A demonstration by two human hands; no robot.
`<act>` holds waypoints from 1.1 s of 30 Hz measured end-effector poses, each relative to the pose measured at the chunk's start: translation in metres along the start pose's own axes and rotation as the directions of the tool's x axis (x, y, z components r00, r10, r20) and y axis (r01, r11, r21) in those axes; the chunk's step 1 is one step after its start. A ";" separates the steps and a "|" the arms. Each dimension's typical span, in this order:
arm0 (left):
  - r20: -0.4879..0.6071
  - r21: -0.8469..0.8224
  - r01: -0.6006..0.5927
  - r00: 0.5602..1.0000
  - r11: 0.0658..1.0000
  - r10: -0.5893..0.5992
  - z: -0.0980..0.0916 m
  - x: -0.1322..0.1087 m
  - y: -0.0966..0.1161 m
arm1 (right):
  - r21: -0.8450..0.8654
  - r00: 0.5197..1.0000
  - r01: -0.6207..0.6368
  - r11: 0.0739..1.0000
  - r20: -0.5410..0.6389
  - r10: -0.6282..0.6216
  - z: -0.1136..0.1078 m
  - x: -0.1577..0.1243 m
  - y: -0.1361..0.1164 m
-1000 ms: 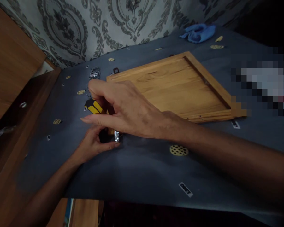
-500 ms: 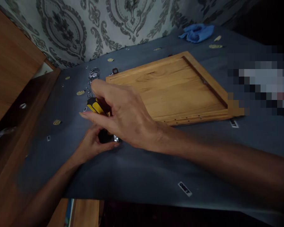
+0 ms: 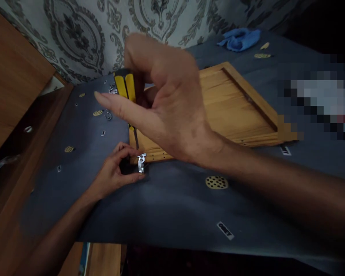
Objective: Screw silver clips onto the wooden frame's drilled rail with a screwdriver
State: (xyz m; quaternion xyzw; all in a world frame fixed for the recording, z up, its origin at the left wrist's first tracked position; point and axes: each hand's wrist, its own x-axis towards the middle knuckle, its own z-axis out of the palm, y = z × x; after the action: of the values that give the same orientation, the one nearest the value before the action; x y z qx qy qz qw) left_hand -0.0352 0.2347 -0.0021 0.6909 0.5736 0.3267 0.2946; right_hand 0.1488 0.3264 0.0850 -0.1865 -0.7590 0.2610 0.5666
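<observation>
My right hand (image 3: 175,96) is wrapped round a screwdriver (image 3: 125,86) with a yellow and black handle, its thumb stretched out to the left. The blade points down toward a small shiny metal latch (image 3: 141,163); whether the tip touches it I cannot tell. My left hand (image 3: 112,170) pinches the latch between fingers and thumb against the near left corner of a framed wooden board (image 3: 230,103). Small dark holes run along the board's near edge. Part of the board is hidden behind my right hand.
Small metal pieces (image 3: 107,114) lie on the dark blue cloth (image 3: 172,214), left of the board. A blue rag (image 3: 238,39) is at the back right. A patterned wall covering (image 3: 74,34) rises behind, and wooden furniture (image 3: 11,69) borders the left side.
My right hand has risen with the screwdriver, which now stands more upright with its blade showing. The latch has come into fuller view. My left hand stays in about the same place.
</observation>
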 end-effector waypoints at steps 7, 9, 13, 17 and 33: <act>0.009 -0.017 0.000 1.000 1.000 0.000 0.001 -0.001 -0.001 | 0.072 0.990 -0.013 0.997 0.138 0.003 0.008 -0.014 0.021; 0.007 -0.019 0.006 1.000 1.000 -0.006 0.002 0.000 0.001 | 0.108 0.991 -0.008 0.994 0.137 -0.007 0.011 -0.017 0.024; 0.019 -0.005 0.022 1.000 1.000 -0.022 0.002 0.001 0.004 | 0.153 0.985 -0.022 0.988 0.174 -0.005 0.015 -0.021 0.029; 0.020 0.009 0.034 0.999 0.999 -0.034 0.001 0.001 0.004 | 0.141 0.984 -0.012 0.990 0.176 -0.013 0.017 -0.023 0.032; 0.022 -0.002 0.008 1.000 1.000 -0.008 0.001 0.000 0.002 | 0.063 0.971 -0.023 0.998 0.238 0.008 0.013 -0.021 0.030</act>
State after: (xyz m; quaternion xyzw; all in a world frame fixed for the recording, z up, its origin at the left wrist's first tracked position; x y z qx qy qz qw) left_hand -0.0334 0.2343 -0.0013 0.6917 0.5729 0.3186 0.3030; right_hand 0.1419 0.3356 0.0479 -0.1413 -0.8109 0.3105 0.4754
